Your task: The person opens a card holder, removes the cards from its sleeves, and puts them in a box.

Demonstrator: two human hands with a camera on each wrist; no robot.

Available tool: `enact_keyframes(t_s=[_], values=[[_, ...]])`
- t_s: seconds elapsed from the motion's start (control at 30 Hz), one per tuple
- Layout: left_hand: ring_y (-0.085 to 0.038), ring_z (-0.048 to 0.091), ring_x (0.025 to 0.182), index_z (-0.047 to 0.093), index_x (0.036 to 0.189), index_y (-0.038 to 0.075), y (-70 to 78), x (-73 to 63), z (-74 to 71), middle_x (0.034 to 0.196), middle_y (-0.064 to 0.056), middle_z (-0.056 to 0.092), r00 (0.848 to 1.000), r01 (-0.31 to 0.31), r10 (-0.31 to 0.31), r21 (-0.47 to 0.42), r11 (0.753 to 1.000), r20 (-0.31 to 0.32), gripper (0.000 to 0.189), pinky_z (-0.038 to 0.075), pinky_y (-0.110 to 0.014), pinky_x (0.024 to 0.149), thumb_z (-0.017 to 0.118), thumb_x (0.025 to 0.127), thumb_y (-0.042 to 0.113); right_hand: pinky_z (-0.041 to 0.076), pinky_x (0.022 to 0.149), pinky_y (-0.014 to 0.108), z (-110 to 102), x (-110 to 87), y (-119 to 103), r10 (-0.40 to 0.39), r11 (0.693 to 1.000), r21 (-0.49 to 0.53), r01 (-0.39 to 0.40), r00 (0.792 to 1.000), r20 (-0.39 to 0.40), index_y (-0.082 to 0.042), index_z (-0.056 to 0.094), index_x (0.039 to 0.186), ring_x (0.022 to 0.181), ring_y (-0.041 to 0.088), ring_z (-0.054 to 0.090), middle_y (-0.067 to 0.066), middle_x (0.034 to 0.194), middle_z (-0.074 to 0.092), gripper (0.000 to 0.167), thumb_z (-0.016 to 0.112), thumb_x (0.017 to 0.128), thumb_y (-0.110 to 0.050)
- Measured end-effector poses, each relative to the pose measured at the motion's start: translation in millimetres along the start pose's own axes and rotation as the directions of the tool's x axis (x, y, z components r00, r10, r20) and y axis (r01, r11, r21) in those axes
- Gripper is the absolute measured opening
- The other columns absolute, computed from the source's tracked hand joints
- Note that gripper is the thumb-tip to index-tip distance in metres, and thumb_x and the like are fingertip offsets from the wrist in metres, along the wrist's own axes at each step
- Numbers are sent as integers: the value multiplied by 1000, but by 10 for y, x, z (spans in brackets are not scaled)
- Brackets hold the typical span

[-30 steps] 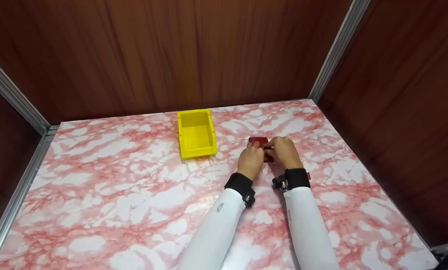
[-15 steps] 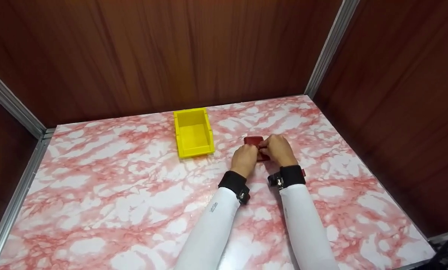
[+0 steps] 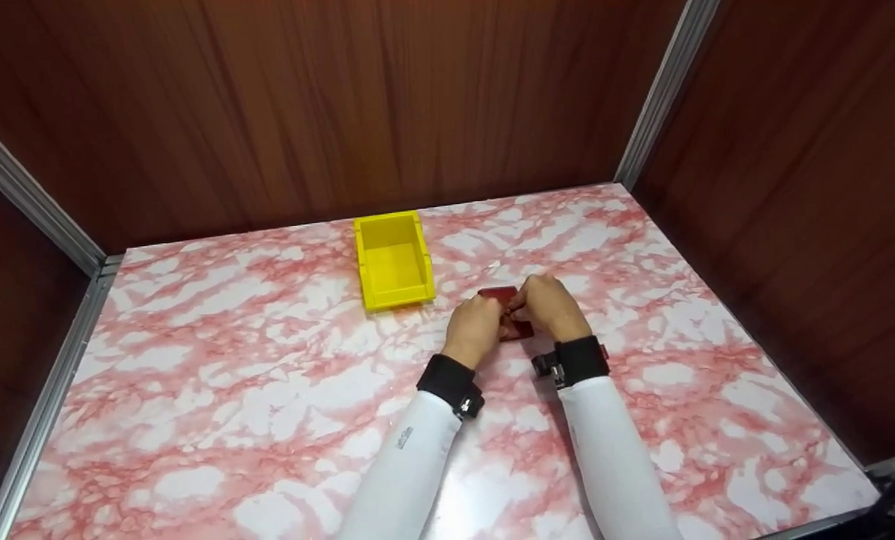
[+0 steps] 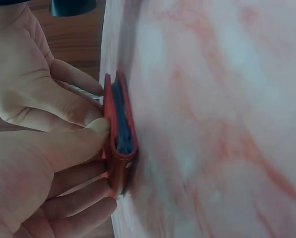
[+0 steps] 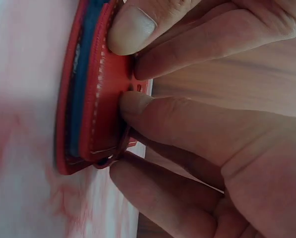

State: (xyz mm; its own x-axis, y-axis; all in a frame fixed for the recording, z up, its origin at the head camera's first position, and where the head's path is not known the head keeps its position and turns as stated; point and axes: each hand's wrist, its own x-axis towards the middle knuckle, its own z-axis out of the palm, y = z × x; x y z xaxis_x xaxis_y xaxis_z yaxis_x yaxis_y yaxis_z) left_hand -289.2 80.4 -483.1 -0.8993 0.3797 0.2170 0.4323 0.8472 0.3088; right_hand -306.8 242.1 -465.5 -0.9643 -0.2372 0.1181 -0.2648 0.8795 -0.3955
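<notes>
Dark wooden walls [image 3: 417, 105] with metal corner posts [image 3: 661, 90] stand around a bench [image 3: 229, 390] whose top has a pink and white marble pattern. Near the back of the bench sits a yellow bin [image 3: 393, 259], open at the top; what shows of its inside holds nothing, only the yellow floor and walls. Just to the right of the bin, a little nearer to the person, lies a small red wallet [image 3: 504, 309], flat on the bench and apart from the bin. Both hands meet on it. The left hand [image 3: 476, 328] holds the wallet from its left side: in the left wrist view the thumb presses on the top flap and the other fingers [image 4: 83, 208] curl against its edge. The right hand [image 3: 551, 306] grips it from the right side: in the right wrist view the fingers [image 5: 133, 29] pinch the upper red flap near a small metal ring [image 5: 113, 151] at its corner. The wallet is a little open at its edge, and a blue inner layer [image 5: 83, 74] shows between the two red covers; I cannot tell what this blue part is. Both arms wear white sleeves [image 3: 612, 457] with black bands [image 3: 582, 358] at the wrists.
</notes>
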Motion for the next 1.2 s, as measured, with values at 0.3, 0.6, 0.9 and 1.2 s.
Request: enact_keyframes(t_s=[0.3, 0.6, 0.9, 1.2], values=[[-31, 81, 98, 84, 103, 5, -148, -228, -140, 102, -12, 83, 999, 4, -5, 33, 999, 41, 30, 66, -43, 89, 93, 87, 29, 53, 70, 31, 85, -46, -280, -78, 996, -46, 80, 996, 40, -7, 86, 75, 71, 15, 62, 9, 79, 82, 11, 84, 80, 2], [-33, 80, 93, 84, 93, 5, -268, -462, -249, 96, -13, 82, 1000, -11, 11, 49, 999, 2, 29, 66, -45, 86, 97, 83, 29, 56, 67, 32, 175, -128, -503, -146, 989, -24, 147, 989, 37, -9, 86, 72, 68, 14, 64, 6, 75, 81, 11, 87, 76, 1], [-36, 79, 87, 81, 87, 4, -385, -709, -386, 91, -15, 81, 1000, 7, -6, 58, 998, -24, 24, 66, -48, 80, 97, 81, 22, 51, 66, 32, 264, -153, -792, -204, 977, -47, 209, 975, 86, -7, 84, 69, 68, 15, 55, 9, 71, 78, 12, 90, 73, 2], [-38, 78, 89, 81, 91, 2, -530, -911, -549, 94, -18, 80, 999, 53, -53, 33, 998, 3, 27, 65, -51, 79, 99, 76, 15, 50, 64, 29, 401, -190, -969, -311, 950, 46, 308, 948, 69, -7, 83, 70, 66, 11, 55, 7, 70, 76, 12, 92, 75, 0]])
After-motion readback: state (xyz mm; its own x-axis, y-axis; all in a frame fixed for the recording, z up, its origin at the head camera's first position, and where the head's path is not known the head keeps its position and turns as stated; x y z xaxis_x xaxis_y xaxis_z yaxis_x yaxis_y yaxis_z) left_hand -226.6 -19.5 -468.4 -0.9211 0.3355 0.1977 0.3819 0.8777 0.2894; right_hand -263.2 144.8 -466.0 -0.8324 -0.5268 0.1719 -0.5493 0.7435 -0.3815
